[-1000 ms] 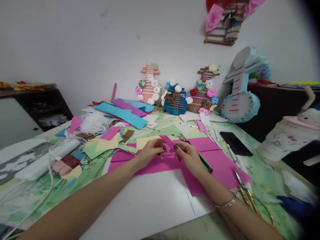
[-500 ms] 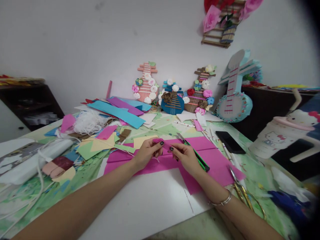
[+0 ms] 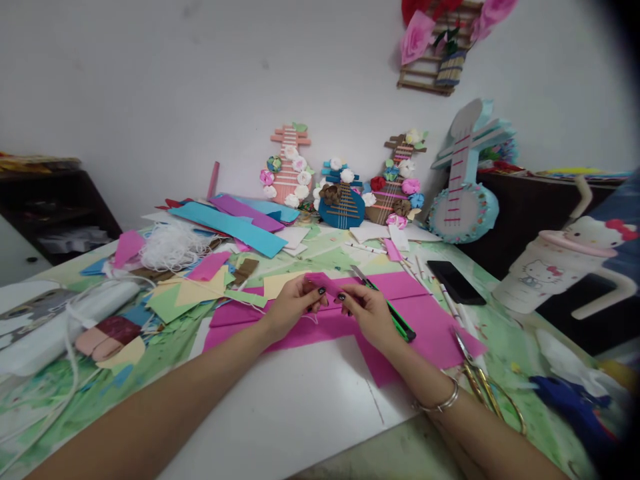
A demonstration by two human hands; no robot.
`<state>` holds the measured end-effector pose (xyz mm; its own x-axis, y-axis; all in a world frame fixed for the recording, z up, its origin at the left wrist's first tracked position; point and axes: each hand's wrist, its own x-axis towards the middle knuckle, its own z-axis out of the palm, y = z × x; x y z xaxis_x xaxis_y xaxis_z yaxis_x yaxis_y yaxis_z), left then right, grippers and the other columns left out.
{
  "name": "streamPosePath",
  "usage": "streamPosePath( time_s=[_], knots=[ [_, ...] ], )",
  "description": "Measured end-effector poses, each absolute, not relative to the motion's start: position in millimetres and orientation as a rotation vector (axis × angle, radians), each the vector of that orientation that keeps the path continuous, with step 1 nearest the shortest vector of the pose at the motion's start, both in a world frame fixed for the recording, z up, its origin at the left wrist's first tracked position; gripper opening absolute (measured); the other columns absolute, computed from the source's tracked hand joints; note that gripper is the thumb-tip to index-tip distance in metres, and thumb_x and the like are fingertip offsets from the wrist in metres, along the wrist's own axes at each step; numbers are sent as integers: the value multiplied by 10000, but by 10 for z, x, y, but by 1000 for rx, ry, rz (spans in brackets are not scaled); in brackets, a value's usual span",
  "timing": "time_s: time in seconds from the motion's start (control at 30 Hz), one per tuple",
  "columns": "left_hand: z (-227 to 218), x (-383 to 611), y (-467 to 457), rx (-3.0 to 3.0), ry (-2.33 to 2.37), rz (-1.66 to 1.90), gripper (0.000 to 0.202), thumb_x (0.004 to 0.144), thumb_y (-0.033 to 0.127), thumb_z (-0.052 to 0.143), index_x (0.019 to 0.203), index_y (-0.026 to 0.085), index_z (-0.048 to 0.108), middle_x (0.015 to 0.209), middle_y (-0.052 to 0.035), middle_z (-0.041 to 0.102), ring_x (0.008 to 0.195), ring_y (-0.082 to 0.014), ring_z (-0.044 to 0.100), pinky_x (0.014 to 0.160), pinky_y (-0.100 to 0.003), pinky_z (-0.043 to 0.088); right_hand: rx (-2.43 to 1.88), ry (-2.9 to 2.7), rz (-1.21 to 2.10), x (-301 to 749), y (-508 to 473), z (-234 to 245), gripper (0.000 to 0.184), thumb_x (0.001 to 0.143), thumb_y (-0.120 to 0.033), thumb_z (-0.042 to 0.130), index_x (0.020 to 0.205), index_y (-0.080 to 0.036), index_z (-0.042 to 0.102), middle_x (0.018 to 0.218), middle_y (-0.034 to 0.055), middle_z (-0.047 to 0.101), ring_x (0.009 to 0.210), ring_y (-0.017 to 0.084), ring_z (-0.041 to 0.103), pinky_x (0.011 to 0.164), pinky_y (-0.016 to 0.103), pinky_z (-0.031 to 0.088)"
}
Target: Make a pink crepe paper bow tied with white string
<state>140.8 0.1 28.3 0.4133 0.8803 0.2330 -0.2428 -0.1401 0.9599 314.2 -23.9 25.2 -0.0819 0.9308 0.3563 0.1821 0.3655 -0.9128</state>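
Observation:
Both hands meet over a large magenta paper sheet [image 3: 430, 320] and pinch a small magenta paper piece [image 3: 327, 283] between them. My left hand [image 3: 293, 303] grips its left end with thumb and fingers. My right hand [image 3: 365, 310] grips its right end, with a bracelet on that wrist. A green utility knife [image 3: 387, 308] lies on the magenta sheet just right of my right hand. A white board [image 3: 295, 407] lies under my forearms.
Scissors [image 3: 477, 373] and a black phone [image 3: 455, 282] lie at the right. Coloured paper scraps [image 3: 200, 287], blue strips [image 3: 235, 227] and white string [image 3: 170, 247] clutter the left. Paper guitars [image 3: 343, 200] lean on the wall. A white cartoon-cat cup [image 3: 555, 267] stands far right.
The small magenta piece has been turned and drawn closer between both hands' fingertips. The view has shifted slightly rightward and downward; other things stay put.

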Motion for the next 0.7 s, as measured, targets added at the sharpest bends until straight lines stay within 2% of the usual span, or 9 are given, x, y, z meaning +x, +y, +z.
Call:
streamPosePath(
  time_s=[0.07, 0.2, 0.33, 0.53, 0.7],
  knots=[
    [268, 1402, 15, 1365, 613, 1075, 251, 756, 290, 675, 899, 142, 531, 694, -13, 635, 526, -67, 482, 511, -195, 363, -978, -1444, 932, 3158, -235, 297, 245, 749, -344, 624, 886, -145, 665, 624, 10, 603, 533, 110, 510, 523, 240, 410],
    [266, 1388, 16, 1381, 648, 1046, 239, 776, 305, 662, 857, 150, 499, 734, -47, 675, 522, -69, 489, 519, -200, 372, -875, -1353, 1082, 3173, -241, 360, 310, 700, -357, 691, 945, -176, 634, 608, -12, 610, 537, 112, 535, 564, 259, 447],
    [283, 1386, 0, 1374, 653, 1030, 276, 759, 343, 678, 846, 139, 513, 723, -57, 678, 528, -77, 507, 529, -208, 390, -899, -1321, 1122, 3155, -244, 349, 284, 684, -371, 710, 871, -167, 642, 610, -7, 611, 525, 107, 522, 544, 256, 429],
    [312, 1403, -51, 1391, 662, 969, 367, 739, 356, 705, 982, 111, 581, 672, -39, 645, 560, -101, 542, 517, -209, 396, -896, -1345, 1144, 3139, -242, 319, 244, 700, -367, 711, 782, -164, 602, 580, -17, 598, 527, 102, 538, 544, 238, 426],
    [288, 1431, -72, 1410, 656, 1043, 267, 715, 338, 728, 797, 96, 653, 622, -19, 594, 554, -90, 505, 505, -206, 363, -876, -1454, 1138, 3063, -326, 311, 225, 744, -354, 680, 790, -153, 590, 669, 26, 656, 581, 117, 589, 570, 243, 461]
  ],
)
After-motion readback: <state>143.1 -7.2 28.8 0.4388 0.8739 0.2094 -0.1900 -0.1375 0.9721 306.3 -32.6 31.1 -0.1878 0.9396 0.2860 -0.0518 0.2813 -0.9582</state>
